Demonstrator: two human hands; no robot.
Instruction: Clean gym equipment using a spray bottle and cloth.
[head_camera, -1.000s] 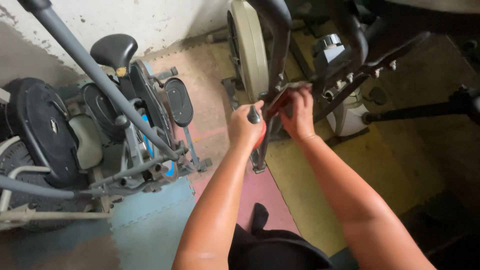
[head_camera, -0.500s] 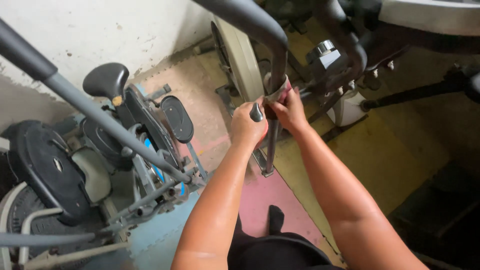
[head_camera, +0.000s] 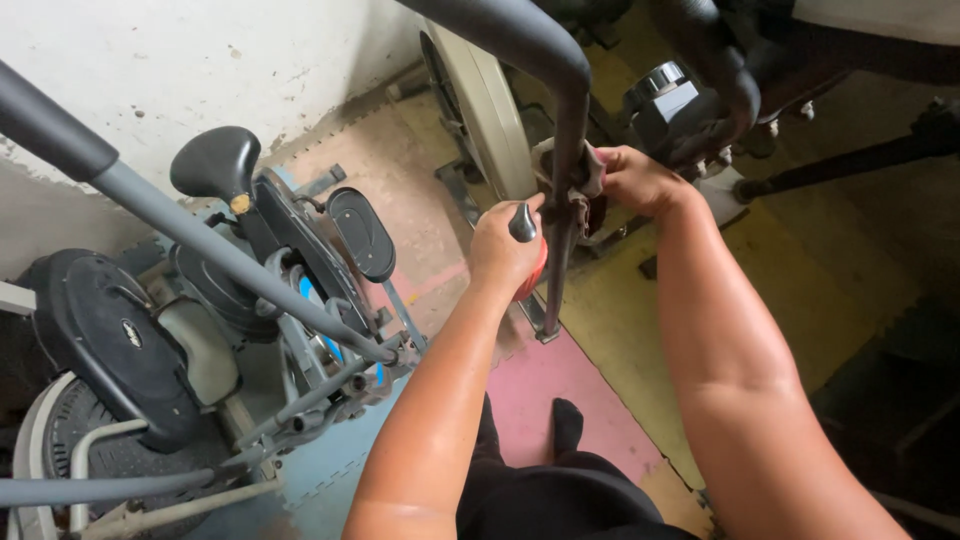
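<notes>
- My left hand (head_camera: 505, 252) is raised ahead of me, back of the hand up, fingers curled closed in a fist-like grip.
- My left forearm runs bare from the lower frame up to that hand, nearly straight, wrist in line.
- My right hand (head_camera: 632, 178) sits slightly further forward and higher, fingers bent inward towards the left.
- My right forearm is bare, angled in from the lower right, wrist bent slightly.
- Hands are near each other, not touching.

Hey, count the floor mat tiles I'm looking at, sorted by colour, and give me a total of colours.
Pink mat: 1
Blue mat: 1
Yellow mat: 1
Tan mat: 1
Total: 4 colours; tile seams within a colour are too unclear to count.
</notes>
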